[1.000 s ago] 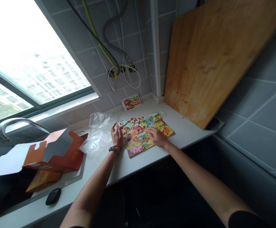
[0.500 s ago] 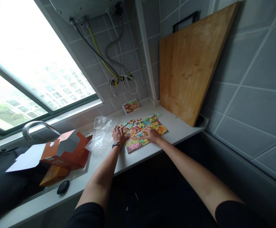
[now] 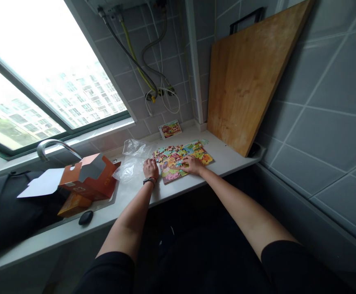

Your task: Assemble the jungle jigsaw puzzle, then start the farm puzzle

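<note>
A colourful jigsaw puzzle (image 3: 173,176) lies flat on the counter, with loose pieces heaped over its far left part. My left hand (image 3: 150,168) rests at the puzzle's left edge, next to the clear plastic bag (image 3: 128,170); its fingers are loosely bent and I see nothing held in them. Over the middle of the puzzle is my right hand (image 3: 192,165), with thumb and fingertips brought down together on a puzzle piece that they largely hide. Behind the puzzle, a small picture card (image 3: 170,129) with a red farm scene leans against the wall.
An open orange box (image 3: 88,183) stands to the left, above a smaller orange box (image 3: 73,205). A black mouse-like object (image 3: 86,217) lies near the counter's front edge. A faucet (image 3: 55,143) rises by the window. At right, a large wooden board (image 3: 245,85) leans on the tiled wall.
The view has tilted slightly downward and shifted. My left hand's fingers have drawn back a little from the puzzle's edge. My right hand stays over the puzzle's middle.
</note>
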